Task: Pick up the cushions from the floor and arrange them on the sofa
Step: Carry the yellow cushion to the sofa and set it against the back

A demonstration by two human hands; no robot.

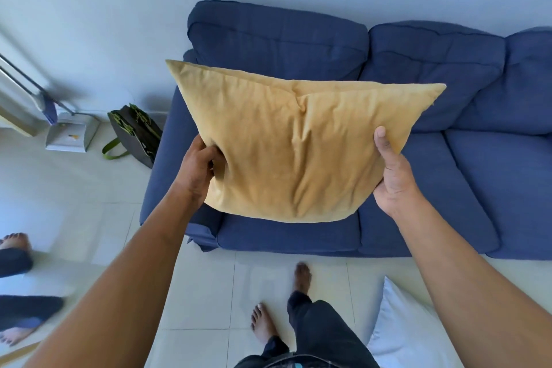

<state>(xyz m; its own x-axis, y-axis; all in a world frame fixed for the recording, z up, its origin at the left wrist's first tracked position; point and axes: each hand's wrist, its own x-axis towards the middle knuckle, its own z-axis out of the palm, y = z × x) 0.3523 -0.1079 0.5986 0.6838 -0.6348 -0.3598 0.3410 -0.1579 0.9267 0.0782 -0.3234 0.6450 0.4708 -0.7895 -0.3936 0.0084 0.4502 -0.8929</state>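
A mustard-yellow cushion (pixel 286 146) hangs in the air in front of the left end of the blue sofa (pixel 433 176). My left hand (pixel 198 167) grips its left edge and my right hand (pixel 391 176) grips its right edge, thumb on the front face. The cushion hides much of the sofa's left seat. A pale blue-white cushion (pixel 400 323) lies on the tiled floor at the lower right, partly behind my right forearm.
A dark bag with green straps (pixel 134 131) leans by the sofa's left arm. A dustpan and broom (pixel 70 134) stand by the wall at left. Another person's feet (pixel 15 248) show at the far left. My own bare feet (pixel 263 323) stand on the white tiles.
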